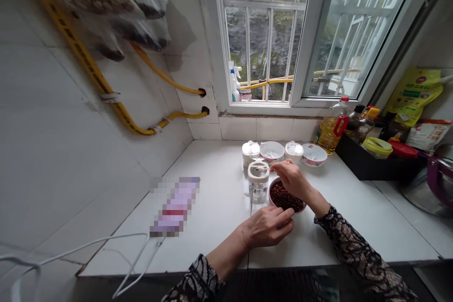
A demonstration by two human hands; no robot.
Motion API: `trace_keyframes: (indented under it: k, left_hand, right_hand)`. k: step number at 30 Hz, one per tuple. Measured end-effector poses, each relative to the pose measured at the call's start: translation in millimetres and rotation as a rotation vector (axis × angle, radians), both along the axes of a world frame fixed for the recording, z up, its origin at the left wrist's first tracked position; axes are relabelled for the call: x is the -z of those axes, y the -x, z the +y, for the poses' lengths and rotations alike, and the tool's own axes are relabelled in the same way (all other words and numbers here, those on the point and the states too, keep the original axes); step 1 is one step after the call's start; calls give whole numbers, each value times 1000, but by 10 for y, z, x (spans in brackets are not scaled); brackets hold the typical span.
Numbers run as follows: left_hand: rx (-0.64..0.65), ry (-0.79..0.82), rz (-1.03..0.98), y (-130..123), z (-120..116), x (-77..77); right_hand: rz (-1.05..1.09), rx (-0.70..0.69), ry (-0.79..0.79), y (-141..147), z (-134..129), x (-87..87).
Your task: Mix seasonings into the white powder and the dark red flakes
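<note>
Working at the clear jar (258, 189), just left of the bowl (302, 210) of dark grains (282, 195), seems your step. Your right hand (291, 179) pinches what may be a thin white handle (263, 167) at the jar's mouth; next calls for steadiness. Your left hand (269, 227) meets the bowl's rim, undersides hidden, so I cannot tell its grip.

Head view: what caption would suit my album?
Right hand beside a clear jar, left hand at a bowl of dark red bits, below a barred window.

No txt legible. Print on yellow-green bag (412, 99), nr back R corner of desk (215, 198), too sm. to read; yellow pipe's (80, 54) blk marks unreadable too.
</note>
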State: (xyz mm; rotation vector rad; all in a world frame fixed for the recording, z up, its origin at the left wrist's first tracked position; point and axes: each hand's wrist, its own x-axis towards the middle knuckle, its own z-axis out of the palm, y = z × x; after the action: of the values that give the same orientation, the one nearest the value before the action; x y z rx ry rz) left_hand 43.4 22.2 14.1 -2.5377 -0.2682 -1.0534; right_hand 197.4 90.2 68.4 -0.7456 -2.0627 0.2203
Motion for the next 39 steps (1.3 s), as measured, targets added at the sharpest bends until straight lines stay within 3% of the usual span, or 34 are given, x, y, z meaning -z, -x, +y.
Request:
trace_keyframes:
  k: [6,9,12,17,20,22,24,29,32,39]
  left_hand:
    - [-4,11,-20,-13,-26,-17]
    - [20,28,-66,16,-28,-30]
    - [0,112,-242,105,13,-75]
    - [-219,430,-793,295,235,-118]
    - [-353,757,-989,385,425,-49]
    - [-361,1015,-1080,436,543,22]
    - [-333,1196,-1078,477,642,95]
    - [-283,1370,-1006,496,782,229]
    - [-261,1424,-979,477,804,262]
    - [-230,1439,-970,465,820,289]
  right_hand:
    - [377,66,301,-280,38,-125]
    - [358,50,407,-441,49,-169]
    - [241,75,436,-525,26,-174]
    - [131,106,405,-558,6,-146]
    - [107,114,377,-587,16,-141]
    - [94,127,356,-605,21,-142]
    - [70,132,330,-609,18,-139]
    - [-32,67,351,-523,6,-69]
    - [-8,24,463,-473,29,-12]
    - [287,66,673,-551,158,31]
